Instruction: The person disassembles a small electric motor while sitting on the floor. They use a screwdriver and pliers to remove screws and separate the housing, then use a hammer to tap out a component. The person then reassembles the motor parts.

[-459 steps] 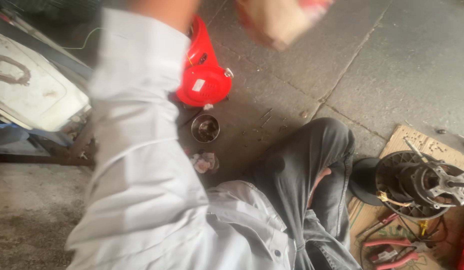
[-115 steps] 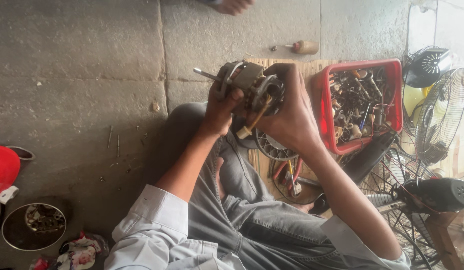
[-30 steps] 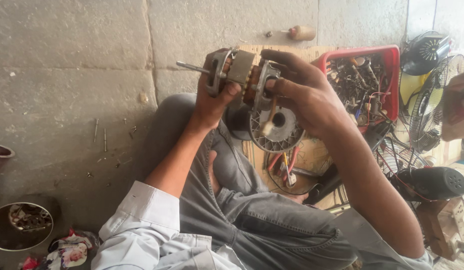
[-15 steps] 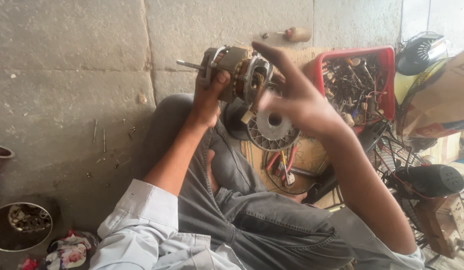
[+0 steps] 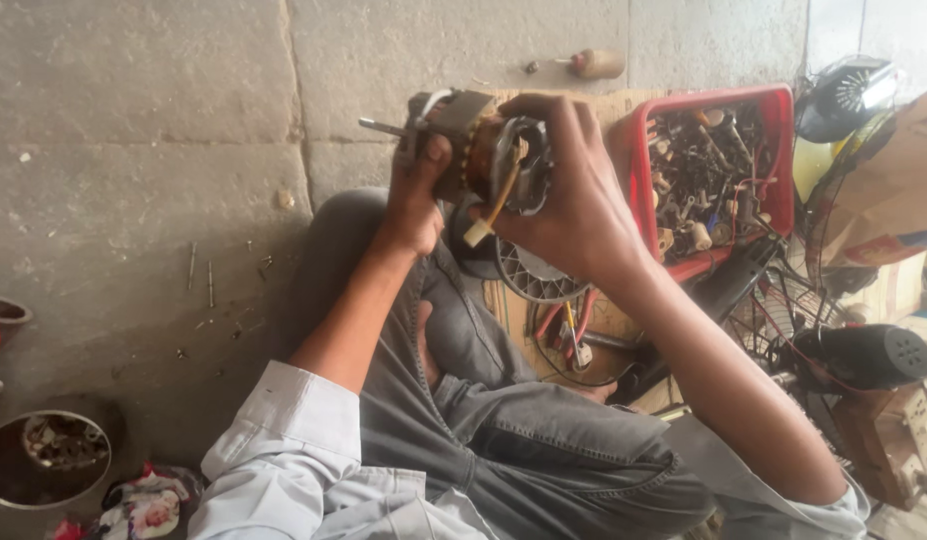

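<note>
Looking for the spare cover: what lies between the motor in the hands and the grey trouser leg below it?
In the head view, a round black ribbed fan cover lies there, below the motor and beside the trouser leg.

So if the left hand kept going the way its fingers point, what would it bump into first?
It already grips the fan motor, so the left hand meets that at once. Beyond it looks like bare concrete floor, though depth is hard to judge.
</note>
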